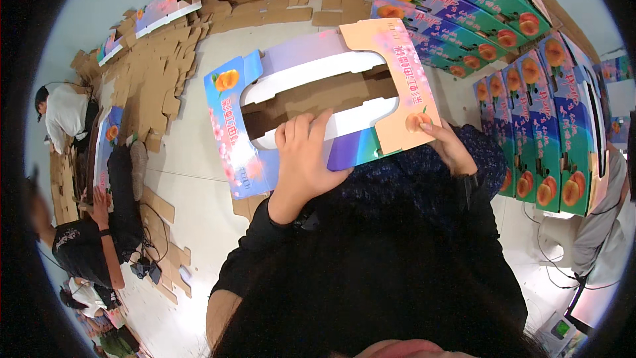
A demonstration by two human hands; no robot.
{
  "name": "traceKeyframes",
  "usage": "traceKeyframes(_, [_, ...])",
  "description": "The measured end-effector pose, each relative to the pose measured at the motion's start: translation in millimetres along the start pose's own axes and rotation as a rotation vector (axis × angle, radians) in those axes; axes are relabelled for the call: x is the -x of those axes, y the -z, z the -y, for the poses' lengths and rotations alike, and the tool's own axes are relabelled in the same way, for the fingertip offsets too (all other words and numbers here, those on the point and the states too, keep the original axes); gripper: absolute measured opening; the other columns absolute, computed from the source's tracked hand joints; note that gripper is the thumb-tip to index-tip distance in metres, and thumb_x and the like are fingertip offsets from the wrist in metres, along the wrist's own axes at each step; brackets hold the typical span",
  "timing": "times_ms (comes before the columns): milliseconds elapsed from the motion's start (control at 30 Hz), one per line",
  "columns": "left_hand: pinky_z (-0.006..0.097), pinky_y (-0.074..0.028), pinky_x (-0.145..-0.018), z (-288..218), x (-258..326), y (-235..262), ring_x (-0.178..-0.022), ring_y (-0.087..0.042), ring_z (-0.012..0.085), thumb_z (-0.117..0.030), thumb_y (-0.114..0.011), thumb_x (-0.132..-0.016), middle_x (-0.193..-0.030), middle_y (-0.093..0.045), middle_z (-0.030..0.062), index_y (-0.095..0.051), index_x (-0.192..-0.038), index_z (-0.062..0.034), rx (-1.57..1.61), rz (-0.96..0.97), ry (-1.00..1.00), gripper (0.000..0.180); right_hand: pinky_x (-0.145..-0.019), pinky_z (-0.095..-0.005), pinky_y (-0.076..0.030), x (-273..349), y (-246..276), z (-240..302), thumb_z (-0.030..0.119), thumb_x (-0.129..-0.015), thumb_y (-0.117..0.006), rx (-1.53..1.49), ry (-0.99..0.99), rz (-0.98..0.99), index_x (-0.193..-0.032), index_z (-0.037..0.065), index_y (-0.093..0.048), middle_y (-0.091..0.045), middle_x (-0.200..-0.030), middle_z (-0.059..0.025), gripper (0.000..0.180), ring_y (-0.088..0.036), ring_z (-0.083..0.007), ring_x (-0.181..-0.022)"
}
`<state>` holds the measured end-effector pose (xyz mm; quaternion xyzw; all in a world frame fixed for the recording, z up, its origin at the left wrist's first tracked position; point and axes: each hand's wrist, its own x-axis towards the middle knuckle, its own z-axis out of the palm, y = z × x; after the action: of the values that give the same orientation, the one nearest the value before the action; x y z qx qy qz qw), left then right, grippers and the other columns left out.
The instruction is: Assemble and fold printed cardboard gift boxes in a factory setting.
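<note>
In front of me is a printed cardboard fruit box (344, 146), its top open in the middle and bare brown card showing inside. Its left end panel is blue and pink with a peach picture; the right end panel (402, 93) is peach-coloured with pink blossom. White flaps line both long sides of the opening. My left hand (305, 159) grips the near long side, fingers over the white flap and thumb spread along the outer face. At the near right corner my right hand (452, 148) pinches the end panel, thumb on top, the other fingers partly hidden.
Finished-looking boxes (536, 132) stand in rows at right, with another stack (457, 13) at far right. Flat brown cardboard sheets (142, 79) cover the floor at far left. Co-workers (86, 245) sit at left, one handling a box. Cables (550, 272) trail at lower right.
</note>
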<state>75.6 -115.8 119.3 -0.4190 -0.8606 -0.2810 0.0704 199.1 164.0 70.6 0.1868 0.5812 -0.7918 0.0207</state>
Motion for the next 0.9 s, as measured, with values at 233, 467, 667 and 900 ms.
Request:
traceKeyframes(233, [0.048,-0.03,-0.098,-2,2,1,-0.11,-0.047,0.0368,-0.037,-0.086,-0.045,-0.113,-0.05,0.016,-0.051,-0.131,-0.0077,0.0,-0.039,0.014,0.097,-0.094,-0.0361,-0.048,-3,-29,-30,0.033,-0.092,-0.062,-0.242,0.277,-0.363,-0.141,0.003,-0.033,-0.052,-0.131,-0.0131,0.064,-0.054,-0.0211,-0.118])
traceKeyframes(467, [0.048,-0.031,-0.099,-5,4,2,-0.111,-0.046,0.0368,-0.035,-0.087,-0.046,-0.114,-0.05,0.0161,-0.051,-0.13,-0.0065,-0.034,-0.055,0.031,0.096,-0.098,-0.0473,-0.047,2,-95,-25,0.044,-0.091,-0.061,-0.566,0.192,-0.459,-0.14,0.018,-0.035,-0.045,-0.137,-0.0066,0.061,-0.046,-0.0225,-0.128])
traceKeyframes(667, [0.047,-0.032,-0.098,-9,5,5,-0.11,-0.046,0.0372,-0.037,-0.087,-0.047,-0.113,-0.05,0.0168,-0.051,-0.129,-0.0047,-0.018,-0.075,0.03,0.095,-0.099,-0.0483,-0.043,1,-83,-28,0.029,-0.087,-0.07,-0.522,0.308,-0.356,-0.142,0.019,-0.017,-0.036,-0.141,-0.011,0.077,-0.046,-0.0252,-0.124])
traceKeyframes(900, [0.051,-0.03,-0.101,-16,3,12,-0.114,-0.045,0.0384,-0.041,-0.088,-0.053,-0.12,-0.048,0.0175,-0.049,-0.135,-0.0071,-0.01,-0.153,-0.063,0.097,-0.097,-0.0348,-0.046,1,-86,-12,0.015,-0.085,-0.068,-0.514,0.66,-0.501,-0.132,0.008,-0.04,-0.051,-0.123,-0.0079,0.055,-0.052,-0.019,-0.118])
